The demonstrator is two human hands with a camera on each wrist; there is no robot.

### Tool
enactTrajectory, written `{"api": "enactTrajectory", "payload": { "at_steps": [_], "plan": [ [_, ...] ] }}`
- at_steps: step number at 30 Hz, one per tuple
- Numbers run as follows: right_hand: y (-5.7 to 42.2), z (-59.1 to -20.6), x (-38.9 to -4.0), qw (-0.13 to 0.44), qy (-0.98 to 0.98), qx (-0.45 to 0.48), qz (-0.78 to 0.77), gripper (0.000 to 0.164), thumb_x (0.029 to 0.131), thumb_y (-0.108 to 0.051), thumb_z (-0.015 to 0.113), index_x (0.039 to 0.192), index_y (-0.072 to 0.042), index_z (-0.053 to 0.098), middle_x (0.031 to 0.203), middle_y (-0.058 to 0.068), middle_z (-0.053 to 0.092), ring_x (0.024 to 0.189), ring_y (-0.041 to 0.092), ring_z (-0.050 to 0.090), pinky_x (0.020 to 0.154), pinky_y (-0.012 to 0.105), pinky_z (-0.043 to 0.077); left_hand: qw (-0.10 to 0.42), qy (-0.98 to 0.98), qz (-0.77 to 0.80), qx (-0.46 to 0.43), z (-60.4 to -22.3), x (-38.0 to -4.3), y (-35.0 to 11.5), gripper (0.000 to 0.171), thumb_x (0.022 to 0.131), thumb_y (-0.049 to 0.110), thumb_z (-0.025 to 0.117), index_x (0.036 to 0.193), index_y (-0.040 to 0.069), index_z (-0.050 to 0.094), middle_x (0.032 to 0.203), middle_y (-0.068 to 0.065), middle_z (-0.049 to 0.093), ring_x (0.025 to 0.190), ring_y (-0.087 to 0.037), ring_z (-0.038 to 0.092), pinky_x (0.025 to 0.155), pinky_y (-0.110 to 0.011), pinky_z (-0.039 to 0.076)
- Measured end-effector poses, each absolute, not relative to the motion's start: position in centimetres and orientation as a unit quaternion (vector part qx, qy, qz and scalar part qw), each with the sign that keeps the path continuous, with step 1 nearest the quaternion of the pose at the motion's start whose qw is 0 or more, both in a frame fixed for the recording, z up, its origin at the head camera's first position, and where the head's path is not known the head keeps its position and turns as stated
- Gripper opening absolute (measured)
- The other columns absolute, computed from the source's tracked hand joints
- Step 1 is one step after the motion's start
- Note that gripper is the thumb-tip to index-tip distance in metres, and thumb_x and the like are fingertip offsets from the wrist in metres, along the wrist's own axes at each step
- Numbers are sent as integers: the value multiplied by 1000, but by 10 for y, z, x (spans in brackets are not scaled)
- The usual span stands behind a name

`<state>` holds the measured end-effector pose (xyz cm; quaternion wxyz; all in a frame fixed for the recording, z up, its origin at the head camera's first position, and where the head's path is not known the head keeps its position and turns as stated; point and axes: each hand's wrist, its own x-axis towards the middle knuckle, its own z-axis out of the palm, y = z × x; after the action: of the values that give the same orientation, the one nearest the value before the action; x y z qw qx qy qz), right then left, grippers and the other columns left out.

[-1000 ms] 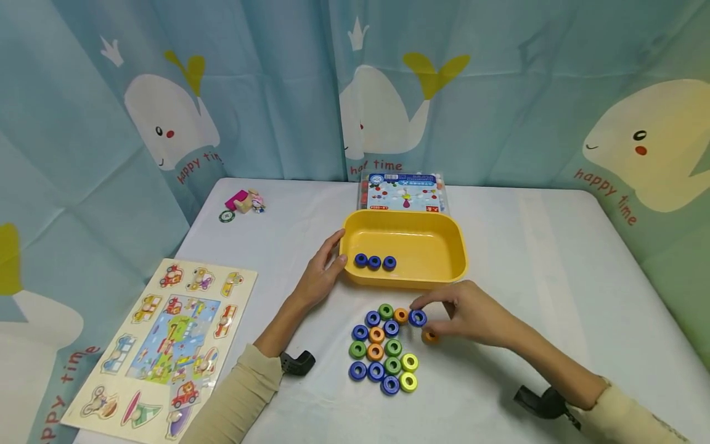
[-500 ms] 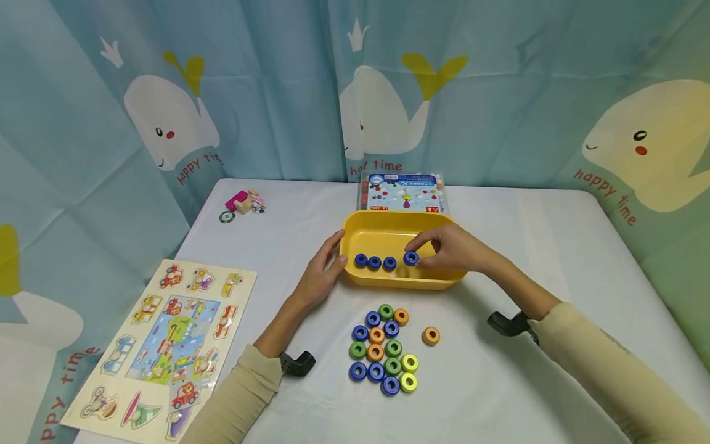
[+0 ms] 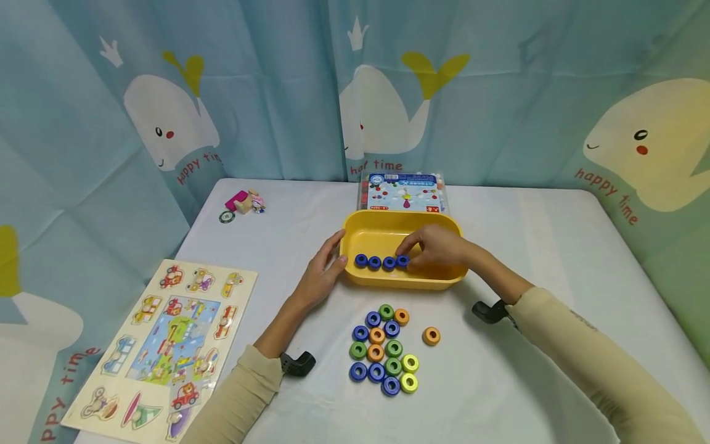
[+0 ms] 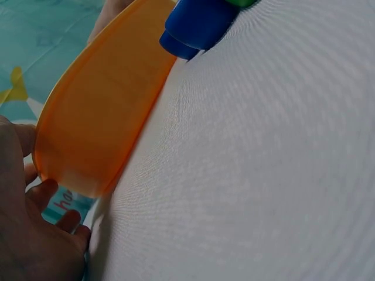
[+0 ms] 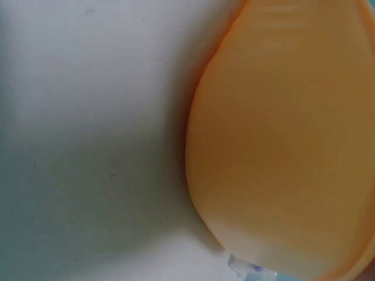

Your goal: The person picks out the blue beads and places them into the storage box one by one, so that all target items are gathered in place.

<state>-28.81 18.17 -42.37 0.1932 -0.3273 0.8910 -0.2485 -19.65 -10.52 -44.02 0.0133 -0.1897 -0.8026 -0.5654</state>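
A yellow plastic tray point(image 3: 403, 283) stands mid-table; its outer wall point(image 4: 99, 111) fills much of the left wrist view. My left hand point(image 3: 320, 271) holds its left end, thumb near the front corner and a finger further back along the side. Inside, several blue ring beads point(image 3: 375, 263) form a row along the front. My right hand point(image 3: 435, 246) reaches over the right side and pinches another blue ring bead point(image 3: 402, 261) at the row's right end, close beside its neighbour. The right wrist view shows mostly tray wall point(image 5: 275, 129), with the fingertips hidden.
In front of the tray lies a cluster of blue, green, orange and yellow ring beads point(image 3: 376, 352). One orange bead point(image 3: 431, 336) sits apart. A clear box point(image 3: 403, 192) is behind the tray, a puzzle board point(image 3: 166, 345) at left, and small toys point(image 3: 244, 201) at back left.
My right hand has carried a blue ring bead from beside the cluster into the tray, then left to the row's end. The left hand has stayed at the tray.
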Motion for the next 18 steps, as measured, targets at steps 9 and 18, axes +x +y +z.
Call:
{"api": "enactTrajectory", "payload": {
  "at_steps": [9,18],
  "plan": [
    [179,-426,-288,210,884,-327,-260,23,79,-19,75,101,-25,72,99,-13,66,91,16,55,76,32,48,12,-801,-567,-190,-440,-197,-105,51,97,9,47,144,2,29,147,-15,30,136,-26,25,109,-39,22],
    [184,-395,-267,165,890,-321,-280,26,79,-24,75,105,-21,71,89,-4,65,61,19,48,53,27,40,10,-802,-568,-186,-442,-198,-105,51,97,11,46,144,2,29,147,-14,30,136,-26,24,110,-39,21]
  ]
}}
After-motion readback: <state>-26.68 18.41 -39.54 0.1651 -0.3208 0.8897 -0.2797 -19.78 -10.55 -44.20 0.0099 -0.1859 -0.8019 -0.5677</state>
